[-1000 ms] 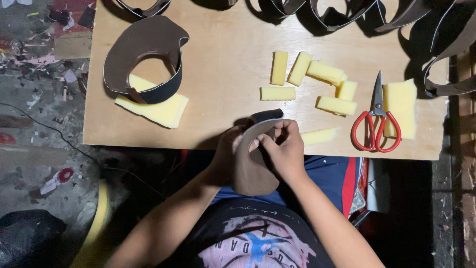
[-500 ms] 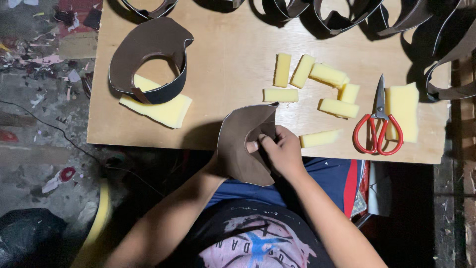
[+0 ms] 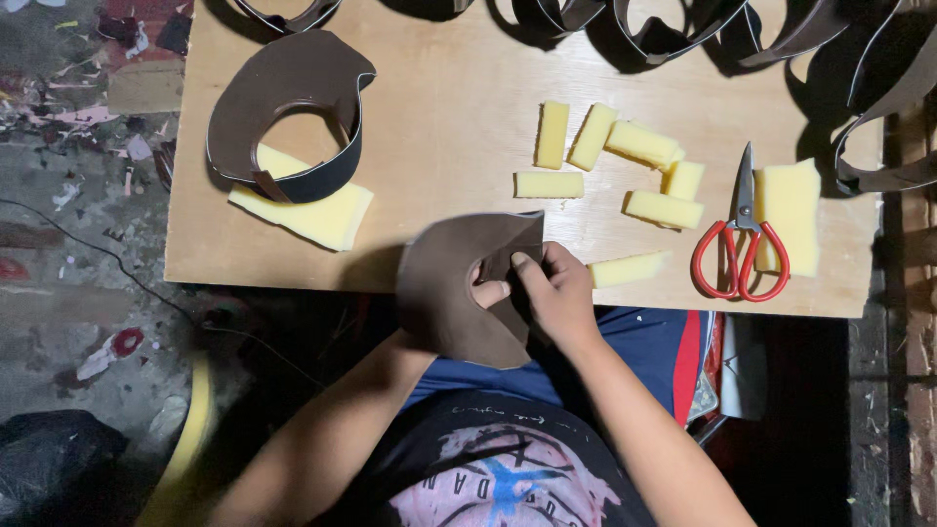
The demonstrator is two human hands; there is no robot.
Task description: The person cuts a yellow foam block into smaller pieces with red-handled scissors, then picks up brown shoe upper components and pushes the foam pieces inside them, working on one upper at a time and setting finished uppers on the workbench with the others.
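Head view: brown leather piece [image 3: 449, 293] held over near desk [image 3: 439, 146] edge, half off it, above lap. Right hand [image 3: 558, 293] pinching its inner flap, fingers clamped. Left hand [image 3: 488, 291] mostly hidden behind leather, thumb showing, seemingly gripping. Yellow foam strip [image 3: 628, 269] just beside right hand. Red scissors [image 3: 740, 244] further right near edge. Bare wood open mid-desk.

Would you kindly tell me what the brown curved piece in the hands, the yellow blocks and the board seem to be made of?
The brown curved piece looks like leather or a synthetic sheet: matte, thin, bending smoothly, though which cannot be told. The yellow blocks seem to be foam sponge, with soft, roughly cut edges and a dull surface. The board appears to be unfinished plywood, pale with faint grain.
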